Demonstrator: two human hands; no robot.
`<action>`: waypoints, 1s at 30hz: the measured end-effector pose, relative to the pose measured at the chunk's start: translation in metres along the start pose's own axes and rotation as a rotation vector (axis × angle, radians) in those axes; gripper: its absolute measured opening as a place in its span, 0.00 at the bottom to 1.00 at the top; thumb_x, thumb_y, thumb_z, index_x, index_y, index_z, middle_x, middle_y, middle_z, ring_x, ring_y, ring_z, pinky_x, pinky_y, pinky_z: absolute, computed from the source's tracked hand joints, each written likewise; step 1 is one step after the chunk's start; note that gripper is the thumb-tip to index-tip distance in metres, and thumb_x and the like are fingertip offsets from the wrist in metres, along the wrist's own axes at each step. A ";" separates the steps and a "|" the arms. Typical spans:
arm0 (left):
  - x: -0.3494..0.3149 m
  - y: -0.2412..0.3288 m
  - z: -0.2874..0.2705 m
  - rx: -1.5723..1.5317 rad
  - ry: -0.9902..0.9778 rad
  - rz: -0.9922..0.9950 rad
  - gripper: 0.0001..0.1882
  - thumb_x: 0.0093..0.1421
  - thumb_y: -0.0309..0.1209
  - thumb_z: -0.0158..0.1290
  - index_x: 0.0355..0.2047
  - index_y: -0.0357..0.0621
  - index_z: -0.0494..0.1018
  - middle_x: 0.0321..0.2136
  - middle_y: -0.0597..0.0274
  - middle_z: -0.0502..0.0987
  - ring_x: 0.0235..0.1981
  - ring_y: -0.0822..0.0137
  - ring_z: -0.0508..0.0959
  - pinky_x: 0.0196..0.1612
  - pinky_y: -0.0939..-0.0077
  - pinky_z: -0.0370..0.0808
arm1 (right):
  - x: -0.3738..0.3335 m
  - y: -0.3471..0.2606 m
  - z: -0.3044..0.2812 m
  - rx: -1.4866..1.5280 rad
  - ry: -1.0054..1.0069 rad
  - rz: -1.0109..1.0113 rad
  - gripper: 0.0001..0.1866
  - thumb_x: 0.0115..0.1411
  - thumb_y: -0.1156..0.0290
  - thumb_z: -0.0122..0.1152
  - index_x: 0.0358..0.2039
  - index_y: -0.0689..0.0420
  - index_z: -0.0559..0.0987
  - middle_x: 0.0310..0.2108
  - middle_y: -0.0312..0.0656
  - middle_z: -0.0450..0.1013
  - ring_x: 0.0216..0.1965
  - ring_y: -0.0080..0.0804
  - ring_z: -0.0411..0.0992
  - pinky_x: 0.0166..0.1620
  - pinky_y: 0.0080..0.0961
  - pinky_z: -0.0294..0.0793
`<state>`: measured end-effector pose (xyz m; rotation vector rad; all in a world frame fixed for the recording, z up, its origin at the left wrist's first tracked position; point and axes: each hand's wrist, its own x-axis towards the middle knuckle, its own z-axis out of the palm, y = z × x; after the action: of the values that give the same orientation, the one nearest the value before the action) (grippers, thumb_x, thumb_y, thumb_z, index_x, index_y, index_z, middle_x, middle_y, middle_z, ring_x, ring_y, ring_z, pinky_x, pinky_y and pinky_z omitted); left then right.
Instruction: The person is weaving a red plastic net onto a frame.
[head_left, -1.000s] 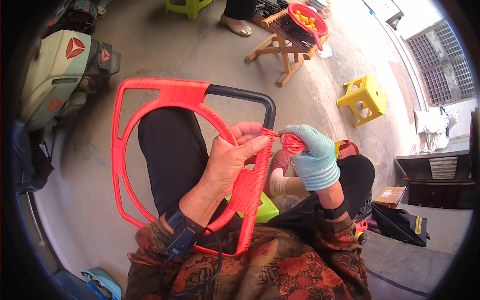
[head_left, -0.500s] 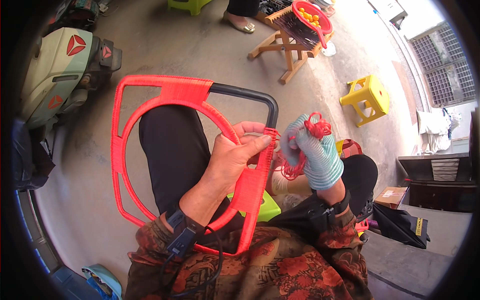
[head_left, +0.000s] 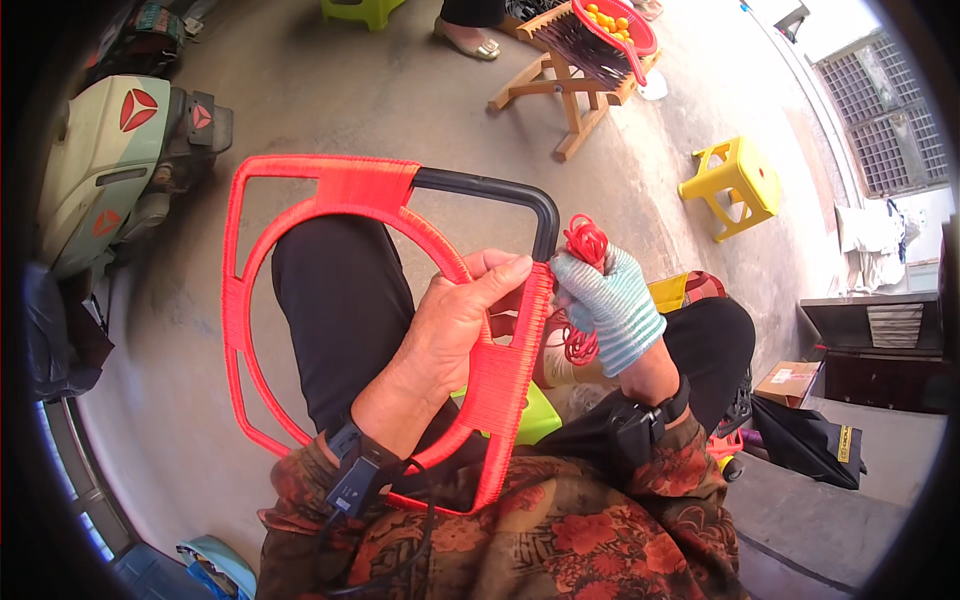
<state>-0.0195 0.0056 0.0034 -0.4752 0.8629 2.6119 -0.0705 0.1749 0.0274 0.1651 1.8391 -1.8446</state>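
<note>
A frame [head_left: 495, 400] with a ring inside a squarish outline lies across my lap, most of it wrapped tightly in red cord. Its far right corner is a bare black tube [head_left: 500, 186]. My left hand [head_left: 440, 325], bare, grips the right side of the frame, thumb pressed on the wrapping just below the black part. In a striped blue-white glove, my right hand [head_left: 610, 305] is closed on a bundle of red cord [head_left: 586, 240] right beside that spot. Loops of the cord stick out above and below the glove. The gloved fingertips are partly hidden.
A yellow stool [head_left: 735, 185] stands to the right. Farther off, a wooden folding stool [head_left: 575, 75] bears a red basket [head_left: 640, 50] of orange fruit, near another person's foot [head_left: 468, 40]. A pale scooter [head_left: 100, 160] is at left. Under my lap is a green stool [head_left: 535, 415].
My right hand has moved left with the cord bundle, up against the frame beside my left thumb. The left hand keeps its hold on the frame.
</note>
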 end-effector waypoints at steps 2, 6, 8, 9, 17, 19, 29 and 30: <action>0.001 0.003 0.003 -0.018 0.058 -0.024 0.09 0.66 0.35 0.56 0.37 0.42 0.76 0.32 0.59 0.81 0.32 0.67 0.83 0.31 0.74 0.80 | 0.003 -0.005 0.001 -0.102 0.019 0.080 0.09 0.60 0.64 0.67 0.33 0.55 0.79 0.23 0.31 0.73 0.21 0.15 0.66 0.26 0.15 0.64; 0.004 0.006 0.004 -0.037 0.110 -0.078 0.08 0.65 0.33 0.57 0.36 0.41 0.76 0.31 0.58 0.82 0.31 0.67 0.82 0.31 0.74 0.80 | 0.011 -0.011 -0.003 -0.137 -0.044 0.150 0.09 0.60 0.64 0.67 0.32 0.54 0.79 0.21 0.29 0.70 0.21 0.14 0.65 0.24 0.15 0.63; 0.007 0.006 0.001 -0.004 0.100 -0.077 0.08 0.64 0.33 0.58 0.36 0.41 0.76 0.31 0.58 0.82 0.30 0.67 0.82 0.31 0.74 0.80 | 0.013 -0.008 -0.005 -0.137 -0.058 0.133 0.09 0.60 0.64 0.67 0.32 0.54 0.79 0.21 0.29 0.70 0.21 0.14 0.64 0.24 0.15 0.63; 0.009 0.005 -0.001 0.013 0.103 -0.078 0.07 0.64 0.32 0.58 0.36 0.41 0.75 0.31 0.57 0.82 0.30 0.66 0.82 0.30 0.74 0.80 | 0.013 -0.006 -0.005 -0.140 -0.059 0.129 0.09 0.60 0.64 0.67 0.32 0.54 0.79 0.21 0.29 0.69 0.21 0.14 0.64 0.24 0.15 0.63; 0.011 -0.010 -0.008 0.084 0.149 -0.066 0.09 0.65 0.33 0.57 0.38 0.40 0.75 0.31 0.57 0.81 0.30 0.66 0.83 0.31 0.73 0.80 | 0.007 0.014 -0.007 -0.012 -0.026 0.217 0.10 0.62 0.62 0.65 0.32 0.54 0.78 0.19 0.29 0.69 0.17 0.15 0.62 0.21 0.16 0.60; 0.011 -0.010 -0.005 0.066 0.163 -0.039 0.10 0.66 0.35 0.56 0.40 0.40 0.75 0.32 0.56 0.81 0.31 0.65 0.83 0.32 0.73 0.80 | 0.007 0.016 -0.012 0.169 -0.082 0.260 0.11 0.63 0.61 0.63 0.32 0.54 0.77 0.19 0.31 0.70 0.14 0.16 0.62 0.19 0.16 0.59; 0.000 -0.008 -0.006 0.059 0.062 -0.047 0.13 0.68 0.37 0.52 0.43 0.38 0.74 0.33 0.51 0.82 0.32 0.61 0.84 0.33 0.70 0.82 | -0.021 0.039 -0.029 0.582 -0.092 0.232 0.16 0.68 0.55 0.56 0.30 0.53 0.71 0.16 0.31 0.63 0.12 0.20 0.57 0.17 0.20 0.58; -0.001 -0.009 -0.006 0.092 0.078 -0.026 0.13 0.68 0.36 0.53 0.42 0.37 0.74 0.33 0.51 0.82 0.31 0.61 0.84 0.33 0.70 0.82 | -0.025 0.039 -0.031 0.620 -0.042 0.242 0.16 0.68 0.55 0.57 0.34 0.56 0.73 0.20 0.33 0.68 0.13 0.22 0.62 0.18 0.20 0.62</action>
<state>-0.0133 0.0084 -0.0053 -0.5620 0.9905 2.5319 -0.0402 0.2143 0.0017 0.5352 1.1071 -2.1541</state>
